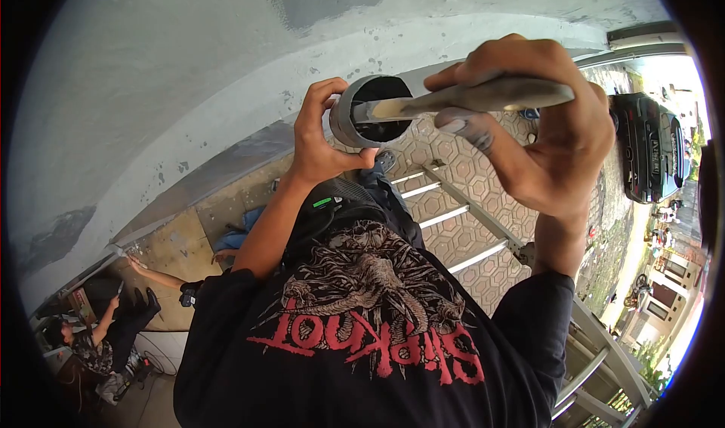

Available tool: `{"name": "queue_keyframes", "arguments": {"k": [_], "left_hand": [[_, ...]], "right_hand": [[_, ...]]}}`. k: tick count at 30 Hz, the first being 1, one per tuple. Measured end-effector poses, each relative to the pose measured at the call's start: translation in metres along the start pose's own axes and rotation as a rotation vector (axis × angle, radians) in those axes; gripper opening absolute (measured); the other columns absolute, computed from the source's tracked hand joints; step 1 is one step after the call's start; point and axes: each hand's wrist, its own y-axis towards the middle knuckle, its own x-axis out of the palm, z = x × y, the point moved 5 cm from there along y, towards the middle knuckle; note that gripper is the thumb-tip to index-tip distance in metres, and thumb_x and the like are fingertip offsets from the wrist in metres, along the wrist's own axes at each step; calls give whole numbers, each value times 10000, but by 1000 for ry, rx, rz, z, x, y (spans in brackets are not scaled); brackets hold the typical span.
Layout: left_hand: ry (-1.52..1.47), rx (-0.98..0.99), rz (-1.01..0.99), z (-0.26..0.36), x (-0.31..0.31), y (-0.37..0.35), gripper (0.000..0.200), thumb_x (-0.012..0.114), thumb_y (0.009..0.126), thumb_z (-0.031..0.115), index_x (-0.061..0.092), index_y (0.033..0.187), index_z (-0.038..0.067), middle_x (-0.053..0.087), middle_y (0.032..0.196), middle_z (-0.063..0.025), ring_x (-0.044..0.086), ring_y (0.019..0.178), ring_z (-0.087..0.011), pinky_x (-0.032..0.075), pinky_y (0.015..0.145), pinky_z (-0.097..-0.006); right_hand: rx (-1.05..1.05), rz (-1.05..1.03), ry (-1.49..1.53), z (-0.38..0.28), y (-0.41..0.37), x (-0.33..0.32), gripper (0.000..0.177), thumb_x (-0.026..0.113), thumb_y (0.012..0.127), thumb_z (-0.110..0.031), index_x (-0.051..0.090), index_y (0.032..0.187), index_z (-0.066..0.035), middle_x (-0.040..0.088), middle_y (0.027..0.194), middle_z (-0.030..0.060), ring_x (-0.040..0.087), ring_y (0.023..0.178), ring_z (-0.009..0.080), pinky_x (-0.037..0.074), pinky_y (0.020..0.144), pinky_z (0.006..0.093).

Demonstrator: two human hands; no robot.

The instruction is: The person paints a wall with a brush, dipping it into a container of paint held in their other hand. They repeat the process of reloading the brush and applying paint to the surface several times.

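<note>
My left hand point(321, 137) is wrapped round a small round grey can point(344, 122), its open mouth facing up toward me and dark inside. Grey smears coat its rim. In my right hand point(544, 118) is a paintbrush point(491, 96), pinched by its stained handle between thumb and fingers. The brush's lower end reaches into the mouth of the can, so its bristles are mostly hidden. Grey paint marks the right thumb. Just beyond both hands is a grey wall point(189, 88) with darker patches and splashes.
A metal ladder point(468, 205) stands below me over hexagonal paving point(491, 171). At lower left, another person point(98, 345) is low down near cables, and another person's arm point(158, 277) reaches toward the wall. A black car point(646, 149) is parked at right.
</note>
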Motion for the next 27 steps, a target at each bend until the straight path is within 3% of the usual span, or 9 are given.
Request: {"name": "queue_keyframes", "arguments": {"k": [6,12,16,18,20,27], "left_hand": [[16,-6,20,-4,10,6,831,913,570,271,521,1271,54,552,1229,-103,601,1098,-256,519,861,-371],[44,-33,82,-6,19,11,822,905,570,254,522,1267,47,563,1207,-115,609,1084,-277,521,838,-388],[55,-69,35,-6,25,11,826,903,563,231,521,1274,51,571,1207,-115,614,1081,-276,526,837,-399],[42,-87,19,-5,26,11,826,901,561,221,521,1275,53,573,1209,-113,617,1077,-275,529,837,-402],[59,-77,-68,-4,30,11,858,888,607,201,481,1317,-56,553,1235,-145,639,1094,-250,558,911,-373],[33,-43,-88,-3,36,9,821,892,608,188,510,1291,-58,554,1242,-144,635,1087,-243,560,902,-367]], "right_hand": [[64,95,-33,6,1,-22,298,740,862,14,607,1118,89,670,999,162,738,950,294,629,789,334],[274,117,51,25,-4,-12,326,713,893,23,554,1173,71,678,989,155,734,947,255,633,798,336],[317,175,87,26,-10,-17,287,676,920,18,537,1167,62,703,979,203,726,942,234,633,790,330],[297,179,99,27,-13,-22,289,671,924,14,532,1173,60,705,980,213,725,935,228,631,780,322],[278,184,108,27,-15,-27,291,666,928,10,527,1179,58,707,982,223,723,927,223,629,771,313],[282,254,149,26,-25,-42,309,641,938,2,500,1211,43,695,1010,233,720,914,238,613,732,282]]}}
